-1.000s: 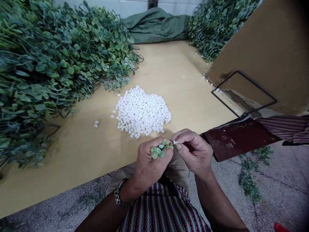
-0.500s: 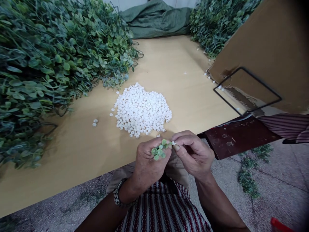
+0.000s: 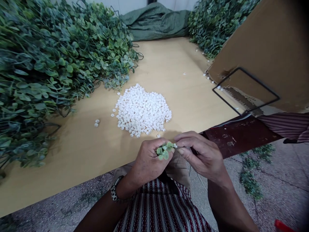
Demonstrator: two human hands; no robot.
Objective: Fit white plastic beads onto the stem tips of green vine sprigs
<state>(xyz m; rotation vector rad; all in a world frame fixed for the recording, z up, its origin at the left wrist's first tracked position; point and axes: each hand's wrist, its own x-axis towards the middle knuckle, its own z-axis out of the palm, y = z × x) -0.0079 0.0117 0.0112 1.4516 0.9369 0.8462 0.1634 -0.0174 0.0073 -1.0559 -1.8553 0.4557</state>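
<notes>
My left hand (image 3: 151, 159) is closed round a small sprig of green artificial leaves (image 3: 164, 151), whose leaves poke out above the thumb and index finger. At the sprig's right end sits a small white disc (image 3: 175, 146). The thumb and forefinger of my right hand (image 3: 201, 154) come together at that disc in a pinch; exactly how much of it they grip is partly hidden. Both hands are just off the table's front edge, above the lap. Beyond them lies a heap of similar white discs (image 3: 143, 111) on the table.
Artificial foliage (image 3: 79, 48) is piled along the left, with another pile (image 3: 219, 22) at the back right. Green cloth (image 3: 156, 22) lies at the far end. A cardboard box (image 3: 265, 48) and a black wire frame (image 3: 246, 91) stand on the right. Two loose discs (image 3: 97, 123) lie left of the heap.
Both hands have shifted slightly right, and my right hand's fingers have drawn back a little. The white disc now sits close against the sprig's leaves.
</notes>
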